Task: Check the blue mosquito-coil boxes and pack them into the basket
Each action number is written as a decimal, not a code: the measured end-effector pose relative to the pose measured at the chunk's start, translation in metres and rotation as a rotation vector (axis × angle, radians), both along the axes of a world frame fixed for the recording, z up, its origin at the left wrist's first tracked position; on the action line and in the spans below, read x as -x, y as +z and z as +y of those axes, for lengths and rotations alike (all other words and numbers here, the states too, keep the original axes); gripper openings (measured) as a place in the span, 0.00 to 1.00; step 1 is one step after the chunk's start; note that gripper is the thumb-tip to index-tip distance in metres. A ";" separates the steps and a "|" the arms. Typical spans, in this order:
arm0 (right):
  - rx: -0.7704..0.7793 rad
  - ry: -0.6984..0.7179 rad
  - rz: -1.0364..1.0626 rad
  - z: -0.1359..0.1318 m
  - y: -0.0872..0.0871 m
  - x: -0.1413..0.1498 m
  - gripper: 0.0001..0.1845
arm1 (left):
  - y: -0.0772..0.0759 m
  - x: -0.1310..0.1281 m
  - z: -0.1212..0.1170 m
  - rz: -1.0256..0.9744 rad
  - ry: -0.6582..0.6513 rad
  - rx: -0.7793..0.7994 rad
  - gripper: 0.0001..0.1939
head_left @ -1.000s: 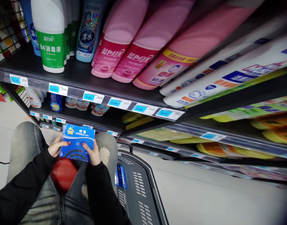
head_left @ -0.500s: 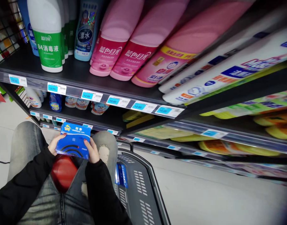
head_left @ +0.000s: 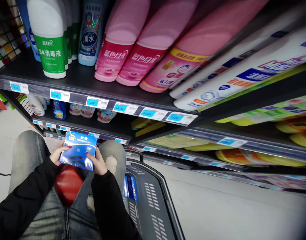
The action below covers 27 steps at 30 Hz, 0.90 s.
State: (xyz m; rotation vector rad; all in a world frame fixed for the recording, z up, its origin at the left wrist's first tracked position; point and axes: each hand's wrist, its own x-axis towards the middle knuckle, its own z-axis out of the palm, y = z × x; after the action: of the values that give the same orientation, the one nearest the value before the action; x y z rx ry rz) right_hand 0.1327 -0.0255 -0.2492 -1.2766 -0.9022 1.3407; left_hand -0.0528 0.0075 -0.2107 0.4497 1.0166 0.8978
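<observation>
I hold a flat blue box (head_left: pixel 78 150) with a dark coil picture and white writing over my knees, low at the left. My left hand (head_left: pixel 58 155) grips its left edge and my right hand (head_left: pixel 98 162) grips its right edge, fingers curled over the front. Both sleeves are black. A red rounded thing (head_left: pixel 67 185) lies in my lap just under the box.
A dark plastic shopping basket (head_left: pixel 153 200) stands on the floor right of my knee. Black store shelves (head_left: pixel 112 100) rise ahead with white and green disinfectant bottles (head_left: pixel 49 36), pink detergent bottles (head_left: pixel 127 43) and blue price tags. Pale floor lies to the right.
The blue box has tipped away from me, its face lying flatter and smaller in view. Both hands stay on its edges.
</observation>
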 end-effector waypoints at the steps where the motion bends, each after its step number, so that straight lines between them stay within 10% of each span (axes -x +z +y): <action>1: -0.019 0.024 0.039 -0.003 0.010 -0.002 0.24 | 0.004 0.001 0.000 0.007 0.011 -0.117 0.30; 11: -0.278 0.158 -0.435 -0.063 0.110 -0.030 0.33 | 0.036 0.023 -0.030 0.463 -0.509 -0.522 0.21; 18: -0.007 0.440 -1.092 -0.130 0.184 -0.059 0.31 | 0.085 -0.046 -0.076 0.778 -0.863 -1.051 0.24; 23: 0.109 0.177 -1.094 -0.184 0.176 -0.123 0.24 | 0.097 -0.110 -0.092 0.825 -0.936 -1.167 0.29; 27: 0.350 -0.136 -1.124 -0.221 0.121 -0.197 0.25 | 0.080 -0.113 -0.062 0.985 -0.824 -1.144 0.22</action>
State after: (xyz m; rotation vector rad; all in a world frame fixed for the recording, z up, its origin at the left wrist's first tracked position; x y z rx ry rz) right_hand 0.3298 -0.2466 -0.1285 -2.3934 -1.2969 0.5957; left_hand 0.0598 -0.0542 -0.1307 2.2514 0.9111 0.3645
